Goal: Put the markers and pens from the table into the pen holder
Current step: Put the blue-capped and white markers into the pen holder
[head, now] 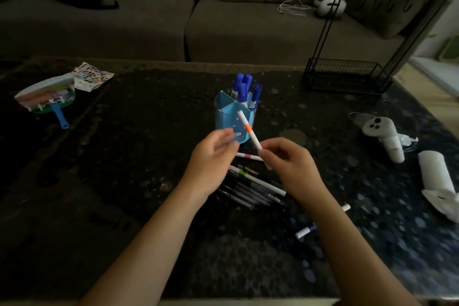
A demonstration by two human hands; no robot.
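Right hand [288, 159] fingers pinching a white marker [249, 130] with orange band, tilted toward 11 o'clock before the blue pen holder [232, 117]. Left hand [211, 156] loosely spread, empty. Loose pens [250, 189] on counter [124, 156] at 6 o'clock of holder.

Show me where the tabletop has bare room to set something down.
Bare stretches: between the hand fan and the blue pen holder, and the near left corner beside the left forearm. Crowded: the pen pile under both hands, and the right edge with the white rolls and wire rack.
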